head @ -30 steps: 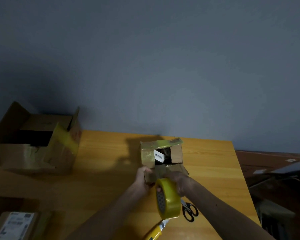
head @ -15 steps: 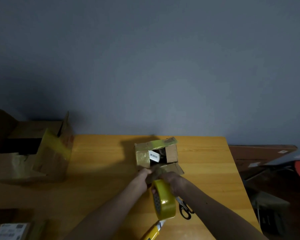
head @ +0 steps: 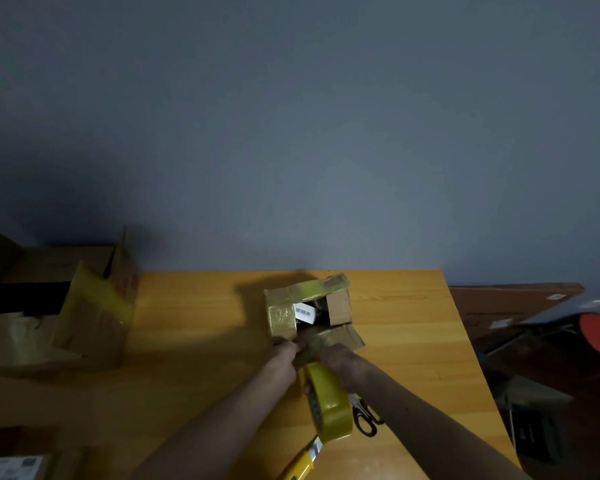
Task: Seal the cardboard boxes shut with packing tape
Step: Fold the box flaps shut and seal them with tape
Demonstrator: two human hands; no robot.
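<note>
Scissors (head: 368, 419): nearer than the small box (head: 281, 315), blades partly behind the tape roll (head: 331, 407).
Knife (head: 300, 464): nearer still, handle cut by the bottom edge.
Big box (head: 94, 313): left of the small box, cut by the left edge.
Barcode label (head: 303, 312): in the small box, unreadable.
My left hand (head: 284, 356): fingertips hidden at its near corner.

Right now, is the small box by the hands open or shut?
Open. The small box has its flaps apart; a barcode label shows inside.

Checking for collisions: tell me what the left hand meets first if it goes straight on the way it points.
The small open box: the left hand points at its near left corner. Its fingertips look to be right at the cardboard there, though the dim picture leaves contact unclear.
</note>
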